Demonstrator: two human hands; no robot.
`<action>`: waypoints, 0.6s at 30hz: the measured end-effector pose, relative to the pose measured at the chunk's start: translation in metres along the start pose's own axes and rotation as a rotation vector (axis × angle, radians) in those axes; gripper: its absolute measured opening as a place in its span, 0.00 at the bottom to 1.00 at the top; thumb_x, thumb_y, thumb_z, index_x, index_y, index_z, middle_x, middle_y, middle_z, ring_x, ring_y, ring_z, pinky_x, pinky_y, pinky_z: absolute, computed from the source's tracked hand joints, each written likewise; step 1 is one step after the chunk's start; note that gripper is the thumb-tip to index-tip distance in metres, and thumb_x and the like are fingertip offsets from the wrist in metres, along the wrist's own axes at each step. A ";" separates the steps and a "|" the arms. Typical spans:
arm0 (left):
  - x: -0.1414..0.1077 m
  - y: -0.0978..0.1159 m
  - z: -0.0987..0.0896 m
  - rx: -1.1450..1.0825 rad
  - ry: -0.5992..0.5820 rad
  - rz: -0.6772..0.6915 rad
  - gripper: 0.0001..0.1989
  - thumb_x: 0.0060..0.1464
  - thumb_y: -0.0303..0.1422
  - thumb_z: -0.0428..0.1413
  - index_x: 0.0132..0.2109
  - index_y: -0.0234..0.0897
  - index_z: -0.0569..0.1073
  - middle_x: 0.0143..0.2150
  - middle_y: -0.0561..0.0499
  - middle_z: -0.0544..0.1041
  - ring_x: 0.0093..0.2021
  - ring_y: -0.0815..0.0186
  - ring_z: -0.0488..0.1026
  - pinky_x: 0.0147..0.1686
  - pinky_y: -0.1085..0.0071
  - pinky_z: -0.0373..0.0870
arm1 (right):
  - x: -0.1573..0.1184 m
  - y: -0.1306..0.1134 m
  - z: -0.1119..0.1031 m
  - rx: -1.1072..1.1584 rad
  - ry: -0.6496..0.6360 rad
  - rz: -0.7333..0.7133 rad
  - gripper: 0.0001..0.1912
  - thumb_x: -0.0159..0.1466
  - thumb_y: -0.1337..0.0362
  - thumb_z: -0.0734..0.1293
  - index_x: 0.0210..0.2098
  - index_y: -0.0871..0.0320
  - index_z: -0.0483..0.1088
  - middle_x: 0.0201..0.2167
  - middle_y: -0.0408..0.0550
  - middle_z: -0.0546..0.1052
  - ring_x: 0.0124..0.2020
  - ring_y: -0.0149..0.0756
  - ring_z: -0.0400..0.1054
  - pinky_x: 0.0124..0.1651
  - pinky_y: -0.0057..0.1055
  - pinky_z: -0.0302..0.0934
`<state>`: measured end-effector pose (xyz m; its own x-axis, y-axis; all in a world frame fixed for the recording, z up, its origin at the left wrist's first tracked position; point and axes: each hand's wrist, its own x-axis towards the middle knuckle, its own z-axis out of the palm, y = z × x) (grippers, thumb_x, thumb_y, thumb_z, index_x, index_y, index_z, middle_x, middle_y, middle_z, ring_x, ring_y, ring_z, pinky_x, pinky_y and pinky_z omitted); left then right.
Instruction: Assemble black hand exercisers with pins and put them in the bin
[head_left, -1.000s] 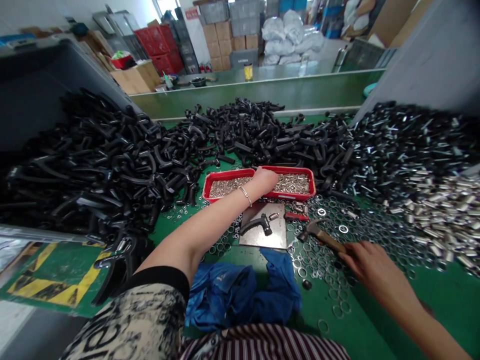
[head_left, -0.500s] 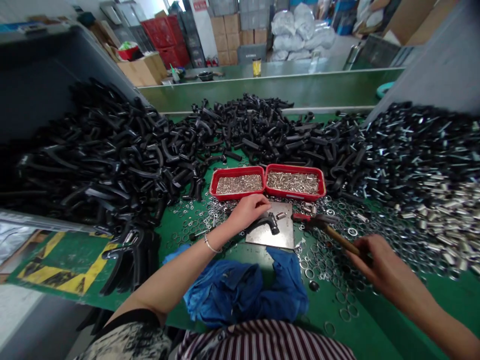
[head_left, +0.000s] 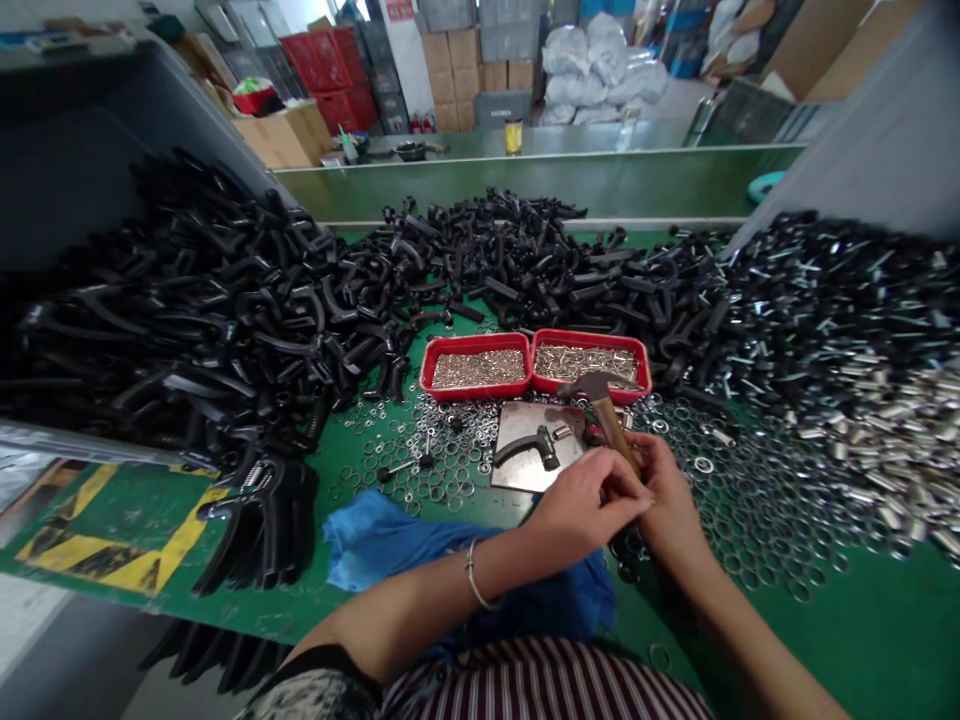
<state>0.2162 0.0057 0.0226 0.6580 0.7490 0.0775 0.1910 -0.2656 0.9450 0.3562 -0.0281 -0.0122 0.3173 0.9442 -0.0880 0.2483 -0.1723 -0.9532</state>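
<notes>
A claw hammer (head_left: 613,428) with a wooden handle is gripped in my right hand (head_left: 671,500), its head up over the front of the right red tray. My left hand (head_left: 589,505) meets the right one at the handle's lower end. Its fingers are pinched together, and whatever they hold is too small or hidden to make out. Just left of the hands, a curved black handle (head_left: 525,445) lies on a flat metal plate (head_left: 514,478). Beside it on the plate is a small spring (head_left: 562,432).
Two red trays (head_left: 480,394) of small metal pieces stand behind the plate. Metal rings (head_left: 750,520) are scattered around. Black handles (head_left: 285,290) pile up left and behind; metal sleeves (head_left: 892,430) heap at right. A blue cloth (head_left: 375,545) lies in front.
My left hand has left the black handle on the plate and moved right to my right hand. The hammer has swung up and left, with its head now raised near the tray.
</notes>
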 end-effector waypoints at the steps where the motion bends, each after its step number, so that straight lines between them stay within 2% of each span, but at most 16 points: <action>1: -0.003 -0.002 0.004 0.064 -0.036 0.026 0.06 0.58 0.34 0.59 0.39 0.38 0.70 0.40 0.50 0.76 0.41 0.65 0.73 0.43 0.68 0.71 | 0.002 0.002 0.000 -0.038 0.006 -0.009 0.22 0.63 0.50 0.67 0.51 0.53 0.62 0.42 0.52 0.77 0.40 0.43 0.74 0.42 0.38 0.68; 4: -0.015 -0.012 0.005 0.281 -0.198 0.147 0.05 0.61 0.31 0.56 0.43 0.37 0.71 0.41 0.47 0.77 0.44 0.63 0.73 0.48 0.65 0.70 | 0.002 0.005 -0.008 -0.158 0.006 -0.064 0.22 0.65 0.50 0.65 0.52 0.54 0.64 0.43 0.52 0.77 0.41 0.43 0.73 0.45 0.40 0.67; 6: -0.018 -0.020 -0.004 0.386 -0.231 0.204 0.06 0.64 0.31 0.52 0.45 0.36 0.72 0.43 0.46 0.77 0.47 0.62 0.73 0.51 0.63 0.69 | -0.003 0.001 -0.017 -0.221 0.018 -0.095 0.23 0.65 0.49 0.65 0.55 0.54 0.65 0.42 0.51 0.78 0.39 0.42 0.73 0.43 0.38 0.67; 7: -0.018 -0.024 -0.012 0.396 -0.196 0.182 0.07 0.65 0.32 0.51 0.46 0.37 0.73 0.44 0.46 0.78 0.47 0.62 0.73 0.51 0.63 0.69 | -0.005 -0.003 -0.023 -0.254 0.025 -0.096 0.23 0.66 0.49 0.64 0.55 0.54 0.65 0.39 0.50 0.78 0.35 0.41 0.72 0.39 0.37 0.66; 9: -0.011 -0.034 -0.036 0.321 -0.026 0.026 0.08 0.64 0.34 0.52 0.45 0.38 0.74 0.42 0.47 0.79 0.44 0.63 0.75 0.47 0.64 0.71 | -0.009 -0.009 -0.037 -0.325 0.005 -0.078 0.22 0.66 0.48 0.63 0.54 0.53 0.67 0.30 0.45 0.76 0.27 0.39 0.69 0.30 0.33 0.63; 11: 0.002 -0.047 -0.061 0.182 0.165 -0.168 0.08 0.62 0.34 0.55 0.44 0.37 0.75 0.38 0.49 0.80 0.39 0.65 0.77 0.42 0.67 0.73 | -0.009 -0.011 -0.049 -0.383 -0.077 -0.059 0.19 0.67 0.46 0.61 0.47 0.53 0.69 0.22 0.42 0.71 0.21 0.36 0.65 0.25 0.32 0.59; 12: 0.009 -0.054 -0.072 0.151 0.227 -0.217 0.06 0.59 0.33 0.58 0.41 0.36 0.76 0.37 0.49 0.80 0.37 0.65 0.77 0.41 0.68 0.72 | -0.009 -0.009 -0.054 -0.405 -0.120 -0.050 0.18 0.67 0.46 0.61 0.43 0.53 0.70 0.20 0.41 0.70 0.20 0.35 0.64 0.24 0.31 0.58; 15: 0.027 -0.073 -0.089 0.179 0.310 -0.244 0.04 0.54 0.31 0.62 0.35 0.34 0.77 0.36 0.49 0.80 0.37 0.65 0.76 0.42 0.69 0.71 | -0.006 -0.001 -0.061 -0.434 -0.199 -0.003 0.18 0.67 0.45 0.60 0.39 0.53 0.69 0.20 0.41 0.70 0.19 0.35 0.63 0.22 0.30 0.56; 18: 0.036 -0.085 -0.085 0.201 0.303 -0.236 0.05 0.53 0.31 0.61 0.34 0.34 0.78 0.35 0.49 0.80 0.37 0.65 0.76 0.40 0.70 0.70 | -0.008 0.005 -0.058 -0.426 -0.239 0.026 0.19 0.67 0.45 0.60 0.42 0.53 0.69 0.22 0.42 0.71 0.20 0.35 0.64 0.22 0.30 0.56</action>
<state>0.1610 0.1069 -0.0282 0.3416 0.9397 -0.0154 0.4687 -0.1562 0.8695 0.4076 -0.0532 0.0001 0.1220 0.9674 -0.2219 0.6109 -0.2494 -0.7514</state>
